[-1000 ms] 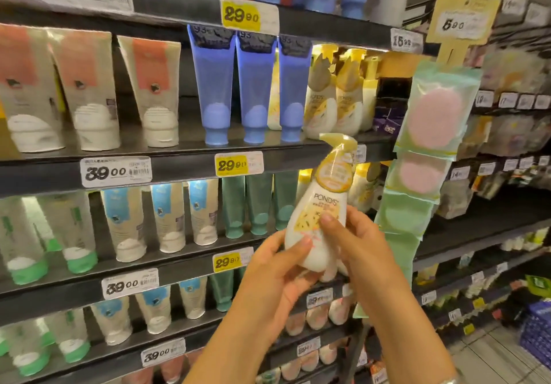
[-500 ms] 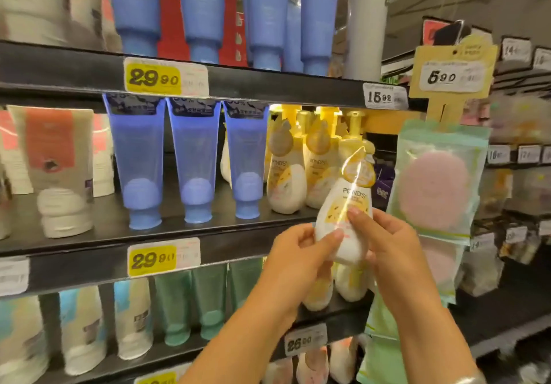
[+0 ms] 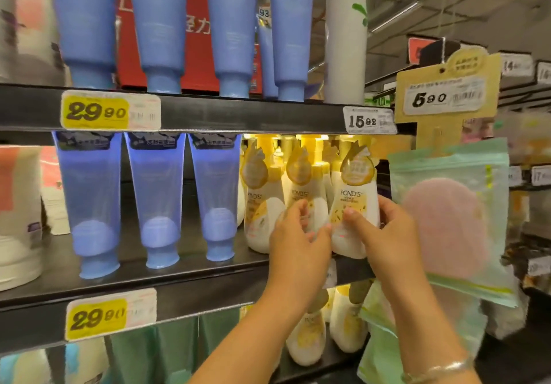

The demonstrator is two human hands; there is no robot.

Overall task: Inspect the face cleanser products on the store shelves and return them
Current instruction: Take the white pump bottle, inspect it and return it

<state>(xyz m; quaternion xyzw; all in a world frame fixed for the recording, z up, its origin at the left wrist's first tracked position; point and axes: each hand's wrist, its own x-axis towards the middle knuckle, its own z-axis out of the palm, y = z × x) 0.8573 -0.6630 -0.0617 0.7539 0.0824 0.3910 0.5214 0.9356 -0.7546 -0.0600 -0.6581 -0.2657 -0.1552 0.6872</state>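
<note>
A white and yellow Pond's cleanser bottle [image 3: 354, 201] stands at the right end of the black middle shelf [image 3: 179, 270], beside two like bottles [image 3: 262, 198]. My right hand [image 3: 384, 234] grips its lower body from the right, thumb across the front. My left hand [image 3: 298, 243] holds its left side, fingers curled between it and the neighbouring bottle. The bottle's base is at the shelf's front edge; whether it rests there is hidden by my hands.
Three blue tubes [image 3: 155, 198] stand left of the bottles, more blue tubes [image 3: 232, 25] on the shelf above. A hanging strip of green pouches with a pink puff [image 3: 447, 219] hangs close on the right. More Pond's bottles [image 3: 307, 336] stand on the shelf below.
Both hands have carried the bottle up and forward into the row on the middle shelf. The camera has moved closer to the shelf.
</note>
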